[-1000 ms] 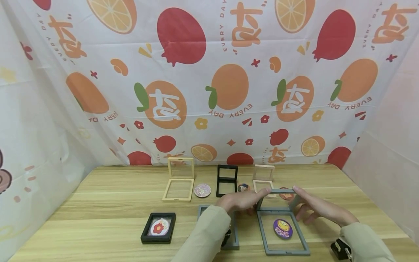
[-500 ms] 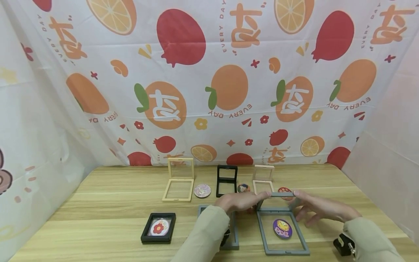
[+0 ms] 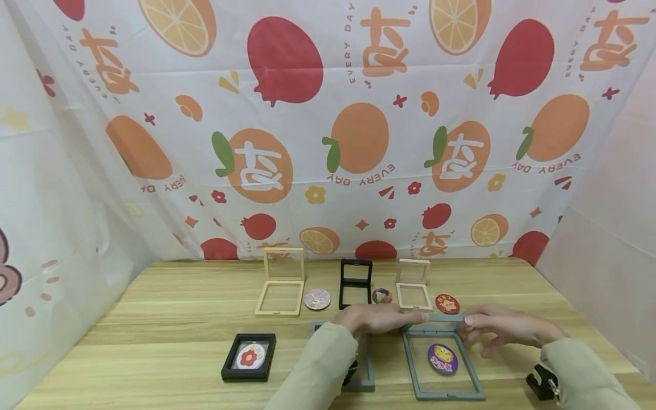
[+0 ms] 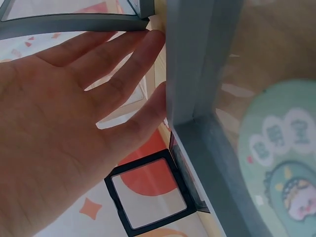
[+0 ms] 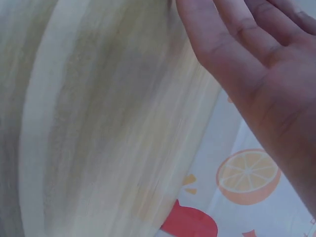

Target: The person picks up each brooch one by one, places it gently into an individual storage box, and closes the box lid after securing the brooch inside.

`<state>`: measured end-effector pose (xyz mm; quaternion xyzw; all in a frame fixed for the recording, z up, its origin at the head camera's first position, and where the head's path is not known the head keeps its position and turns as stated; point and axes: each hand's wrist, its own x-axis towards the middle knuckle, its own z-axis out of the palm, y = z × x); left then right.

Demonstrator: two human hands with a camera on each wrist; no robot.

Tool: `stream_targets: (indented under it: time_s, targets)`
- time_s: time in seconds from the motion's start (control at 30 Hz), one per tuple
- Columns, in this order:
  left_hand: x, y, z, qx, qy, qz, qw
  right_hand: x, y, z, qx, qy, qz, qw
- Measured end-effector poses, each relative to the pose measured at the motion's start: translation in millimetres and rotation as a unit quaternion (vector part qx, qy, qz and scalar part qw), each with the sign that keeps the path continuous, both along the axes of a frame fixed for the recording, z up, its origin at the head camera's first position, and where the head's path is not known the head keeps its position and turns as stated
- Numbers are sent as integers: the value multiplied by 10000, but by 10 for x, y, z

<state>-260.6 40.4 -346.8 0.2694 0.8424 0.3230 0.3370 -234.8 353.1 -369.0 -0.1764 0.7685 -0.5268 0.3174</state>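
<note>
At the far side of the wood-grain table (image 3: 154, 330) we are noting three open frames in a row, lids up: a yellow frame (image 3: 279, 312) on the left, a slim black frame (image 3: 356, 281) in the middle, a beige frame (image 3: 412, 283) on the right. Badges are lying among them: a lilac badge (image 3: 318, 299) just right of the yellow one, a dark badge (image 3: 382, 296) between black and beige, a red badge (image 3: 447, 304) right of the beige. Near left, a thick black case (image 3: 245, 374) is lying flat, showing a flower badge (image 3: 251, 356) through its window. The left sleeve (image 3: 318, 364) is crossing over a second gray frame (image 3: 369, 364), hiding most of it; from the left wrist we are making out a green badge (image 4: 284, 158) inside its rim.

Near right, we are finding the open gray frame (image 3: 450, 395), its lid (image 3: 446, 318) tilting up from the far hinge, a purple badge (image 3: 443, 359) resting on the clear lower panel.

The left hand (image 3: 376, 319) is reaching in from the left, fingers stretched out, a fingertip touching the lid's left corner. The right hand (image 3: 512, 326) is touching the right corner, fingers loosely bent, some hanging below the edge. Both are touching rather than gripping.

We are seeing smooth, square-cornered rims around transparent panels; the badges are looking round and flat, the lilac one speckled. Behind, a fruit-printed cloth (image 3: 307, 114) is hanging, faintly creased.
</note>
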Motion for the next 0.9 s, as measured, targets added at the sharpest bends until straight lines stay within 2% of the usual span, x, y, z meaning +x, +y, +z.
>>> stream_targets:
  time_s: [0.13,0.3,0.47,0.57,0.9]
  targets:
    - [-4,10,-5,-71,99,5,9999,-15,16,38,307,-23,9,9995]
    - [4,7,-1,-127,165,70,9998,-92,-33,157,823,-193,231,9962]
    - [12,-7,8,-292,187,107,9993,-162,-144,292,1495,-330,583,9865]
    - [7,-12,13,-385,242,14,9990,-182,-197,333,1755,-343,751,9810]
    - [16,3,-3,-657,553,-229,9960,-192,-245,343,1991,-237,1012,9744]
